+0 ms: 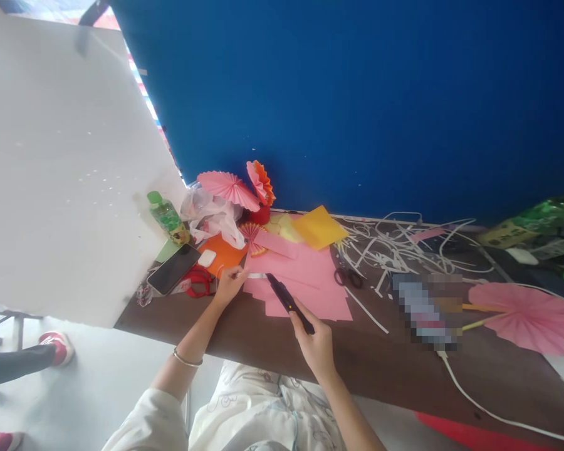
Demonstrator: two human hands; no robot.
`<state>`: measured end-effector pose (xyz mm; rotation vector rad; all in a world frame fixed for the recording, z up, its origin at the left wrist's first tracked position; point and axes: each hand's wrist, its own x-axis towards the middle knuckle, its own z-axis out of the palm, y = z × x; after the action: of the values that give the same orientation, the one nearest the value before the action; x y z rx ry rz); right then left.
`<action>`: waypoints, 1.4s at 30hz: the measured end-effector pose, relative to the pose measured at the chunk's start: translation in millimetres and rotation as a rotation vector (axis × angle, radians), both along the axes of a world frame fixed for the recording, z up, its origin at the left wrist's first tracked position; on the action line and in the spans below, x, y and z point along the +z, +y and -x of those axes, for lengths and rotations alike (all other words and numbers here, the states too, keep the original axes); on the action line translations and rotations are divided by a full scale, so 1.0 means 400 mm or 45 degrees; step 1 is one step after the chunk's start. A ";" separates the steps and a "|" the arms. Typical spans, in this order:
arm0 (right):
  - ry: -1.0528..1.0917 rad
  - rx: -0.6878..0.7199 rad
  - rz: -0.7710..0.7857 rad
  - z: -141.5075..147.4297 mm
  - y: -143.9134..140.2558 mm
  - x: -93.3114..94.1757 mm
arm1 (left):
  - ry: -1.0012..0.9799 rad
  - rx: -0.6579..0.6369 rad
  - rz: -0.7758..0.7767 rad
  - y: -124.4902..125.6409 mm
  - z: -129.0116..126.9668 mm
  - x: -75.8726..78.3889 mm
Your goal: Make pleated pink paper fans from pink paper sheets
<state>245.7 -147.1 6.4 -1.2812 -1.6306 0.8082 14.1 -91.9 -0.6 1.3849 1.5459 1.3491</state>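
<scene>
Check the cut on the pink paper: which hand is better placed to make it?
Likely right: the right hand grips the knife, tip at the pink paper. The left hand pins the paper's edge.

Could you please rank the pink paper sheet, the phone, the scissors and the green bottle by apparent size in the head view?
1. Pink sheet
2. Phone
3. Green bottle, roughly like the phone; unsure
4. Scissors

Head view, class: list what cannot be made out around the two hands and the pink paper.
- Pixelated patch: blurred, contents unreadable.
- Utility knife in right hand: blade tip too small to see.
- Left hand: fingertips hide what they pinch on the pink paper.
- Green bottle: label too small to read.
</scene>
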 end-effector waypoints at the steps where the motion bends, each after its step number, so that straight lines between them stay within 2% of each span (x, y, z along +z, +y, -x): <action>1: 0.001 0.004 0.013 0.002 -0.001 0.000 | 0.002 0.002 -0.001 -0.001 -0.001 0.000; 16: 0.023 0.002 0.036 0.004 -0.005 -0.005 | -0.040 0.014 0.026 -0.006 -0.017 0.011; 23: -0.026 0.038 -0.092 -0.001 0.004 -0.010 | -0.129 0.080 0.037 -0.008 -0.030 0.024; 26: -0.049 0.053 -0.151 0.000 -0.001 -0.014 | -0.207 0.146 0.041 -0.001 -0.034 0.023; 30: -0.109 0.178 -0.167 -0.009 -0.024 -0.019 | -0.343 0.276 0.037 0.019 -0.037 0.017; 31: -0.121 0.152 -0.191 -0.019 -0.027 -0.020 | -0.385 0.300 0.039 0.024 -0.038 0.019; 33: -0.149 -0.017 -0.262 -0.050 -0.023 -0.024 | -0.633 0.308 0.068 0.035 -0.040 0.029; 36: -0.280 -0.228 -0.266 -0.121 0.020 -0.026 | -1.136 0.233 0.163 0.046 -0.045 0.064; 38: -0.436 -0.260 -0.227 -0.173 0.070 -0.022 | -1.258 0.135 0.255 0.047 -0.051 0.097; 40: -0.629 -0.225 -0.207 -0.218 0.126 -0.014 | -1.411 -0.058 0.400 0.046 -0.059 0.129; 42: -0.866 -0.211 -0.165 -0.252 0.178 -0.004 | -1.478 -0.203 0.429 0.047 -0.071 0.154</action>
<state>346.5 -75.8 4.8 -1.6777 -2.0150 0.1514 42.5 -73.0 61.2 0.3218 0.7703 1.3137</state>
